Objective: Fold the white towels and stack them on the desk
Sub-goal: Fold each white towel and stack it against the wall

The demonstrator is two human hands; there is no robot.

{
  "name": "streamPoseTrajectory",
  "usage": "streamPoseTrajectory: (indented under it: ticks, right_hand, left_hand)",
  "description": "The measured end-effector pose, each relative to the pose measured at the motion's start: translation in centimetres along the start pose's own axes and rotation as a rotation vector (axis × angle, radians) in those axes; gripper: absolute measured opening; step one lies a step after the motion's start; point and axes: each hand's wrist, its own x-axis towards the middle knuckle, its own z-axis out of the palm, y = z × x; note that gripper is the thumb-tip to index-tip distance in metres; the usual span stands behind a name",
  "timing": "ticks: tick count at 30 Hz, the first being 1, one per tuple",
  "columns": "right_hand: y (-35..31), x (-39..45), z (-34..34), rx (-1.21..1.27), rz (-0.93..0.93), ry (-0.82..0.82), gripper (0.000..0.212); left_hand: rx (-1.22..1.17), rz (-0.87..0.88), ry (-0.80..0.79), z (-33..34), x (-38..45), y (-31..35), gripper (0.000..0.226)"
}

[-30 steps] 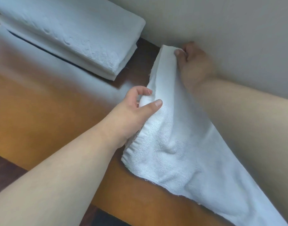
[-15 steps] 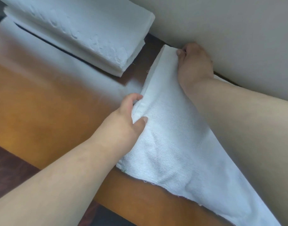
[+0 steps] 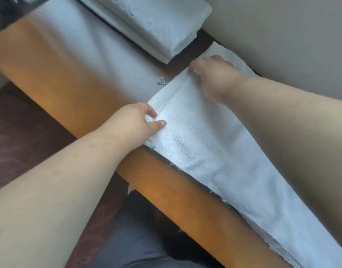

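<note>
**Towel's folded edge held at two points, long tail over the desk edge**

The left hand's thumb (image 3: 162, 123) and curled fingers pinch the near end of a folded white towel's (image 3: 205, 144) edge, the left hand (image 3: 135, 122) resting at the front of the wooden desk (image 3: 73, 78). Farther back, the right hand (image 3: 210, 72) bears on the same edge near the wall (image 3: 282, 35); motion blur hides its fingertips, so whether it pinches or merely presses the cloth cannot be told. The upper layer sits slightly back from the layer beneath, leaving a narrow strip exposed along the edge. The towel lies diagonally across the desk, its long tail running past the front edge toward the lower right. Two towels already folded (image 3: 156, 26) sit stacked at the back, just beside the working one.

The risks, as judged here: the overhanging tail could drag the cloth off the desk if either hand lets go, and uneven tension between the hands could skew the fold, leaving mismatched edges.
</note>
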Motion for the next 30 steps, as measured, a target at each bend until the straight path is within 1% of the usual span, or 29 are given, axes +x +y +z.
streamPoseTrajectory:
  ticks: [3,6,8,9,11,12,13,14,15,16,17,18,20,21,22,23,24,25,26,27,28,30]
  right_hand:
    - [-0.2,0.9,-1.0,-0.259,-0.074,0.015,0.040]
    - [-0.3,2.4,-2.2,-0.369,-0.077,-0.034,0.034]
    - [-0.1,3.2,-3.0,-0.423,-0.084,-0.073,0.030]
    - [0.0,3.4,-3.3,-0.445,-0.097,-0.073,0.024]
    - [0.3,3.5,-3.6,-0.438,-0.141,-0.018,0.010]
    - [0.5,3.3,-3.5,-0.412,-0.170,0.022,0.006]
    - [0.7,3.0,-3.3,-0.391,-0.192,0.064,0.009]
    - [0.8,2.5,-2.9,-0.367,-0.204,0.101,0.011]
    - [1.0,2.2,-2.6,-0.336,-0.205,0.143,0.011]
    - [1.1,1.9,-2.4,-0.310,-0.185,0.181,0.008]
    - [1.3,1.7,-2.2,-0.294,-0.146,0.203,0.004]
    - [1.3,1.5,-2.1,-0.287,-0.089,0.200,0.007]
    - [1.1,1.1,-2.1,-0.291,0.013,0.124,0.021]
    - [0.7,0.8,-2.1,-0.274,0.012,0.093,0.027]
    - [0.0,0.3,-2.2,-0.232,-0.046,0.088,0.031]
    - [-1.1,-0.2,-2.3,-0.164,-0.152,0.085,0.033]
    - [-2.4,-0.8,-2.3,-0.065,-0.256,0.035,0.034]
    - [-3.9,-1.6,-2.3,0.056,-0.302,-0.082,0.034]
    - [-5.4,-2.3,-2.2,0.147,-0.285,-0.229,0.034]
    - [-6.6,-2.8,-2.0,0.159,-0.258,-0.344,0.036]
    - [-7.4,-3.1,-1.7,0.098,-0.267,-0.417,0.038]
    - [-8.4,-3.2,-1.3,-0.107,-0.326,-0.471,0.036]
  left_hand:
    - [0.129,0.018,-0.048,-0.2,0.2,0.3,0.039]
    - [0.263,0.070,-0.096,0.0,0.6,0.7,0.049]
    - [0.258,0.099,-0.103,0.1,0.6,0.7,0.049]
    - [0.227,0.102,-0.102,0.2,0.5,0.5,0.049]
    - [0.148,0.099,-0.067,0.4,0.1,0.0,0.044]
    - [0.121,0.116,0.021,0.7,-0.4,-0.2,0.039]
    - [0.114,0.166,0.174,1.1,-1.1,-0.4,0.035]
    - [0.126,0.250,0.340,1.5,-1.8,-0.4,0.031]
    - [0.143,0.343,0.460,1.8,-2.5,-0.3,0.028]
    - [0.143,0.418,0.522,2.1,-2.9,0.0,0.027]
    - [0.121,0.458,0.512,2.2,-3.1,0.2,0.027]
    - [0.065,0.446,0.453,2.2,-3.1,0.5,0.027]
    - [-0.051,0.299,0.288,1.9,-2.3,0.8,0.026]
    - [-0.070,0.234,0.231,1.8,-1.7,0.7,0.025]
    - [-0.081,0.196,0.196,1.9,-1.3,0.6,0.025]
    - [-0.098,0.168,0.170,1.9,-1.1,0.4,0.025]
    - [-0.118,0.141,0.148,1.9,-0.9,0.3,0.027]
    - [-0.147,0.114,0.125,2.0,-0.9,0.3,0.028]
    - [-0.193,0.086,0.102,2.0,-0.8,0.3,0.028]
    - [-0.260,0.064,0.086,1.9,-0.7,0.3,0.027]
    - [-0.327,0.048,0.071,1.6,-0.5,0.2,0.027]
    - [-0.391,0.037,0.033,0.8,-0.2,-0.3,0.024]
